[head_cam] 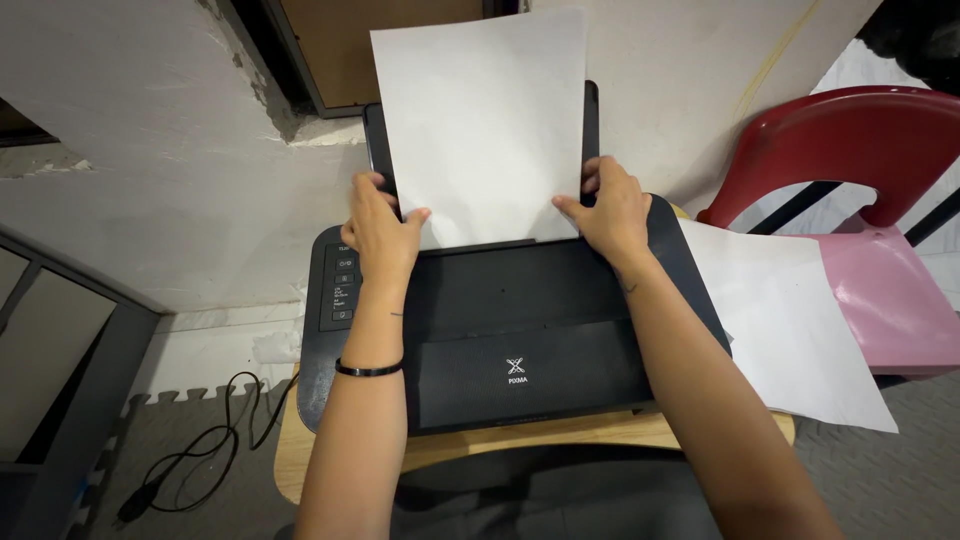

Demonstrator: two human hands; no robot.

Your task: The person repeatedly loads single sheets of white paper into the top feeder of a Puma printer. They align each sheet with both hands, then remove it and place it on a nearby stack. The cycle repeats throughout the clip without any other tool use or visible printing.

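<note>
In the upper middle of the frame a stack of white paper (480, 130) stands upright in the rear feed tray (592, 110) of a black inkjet printer (520, 340), which sits on a small wooden table (560, 432). The left hand (378, 232) grips the sheet's lower left edge, thumb in front and fingers curled behind. The right hand (610, 212) pinches the lower right edge the same way, thumb lying on the paper's face. Both hands are narrowly closed on the paper where it meets the slot.

The paper looks slightly tilted, its top leaning left; if it seats skewed, it may feed crooked or jam. Pressing unevenly could buckle the lower edge. A loose white sheet (790, 320) at centre right overhangs the table beside a red plastic chair (850, 170) and could slide off if nudged. A black cable (205, 450) trails on the floor at lower left.
</note>
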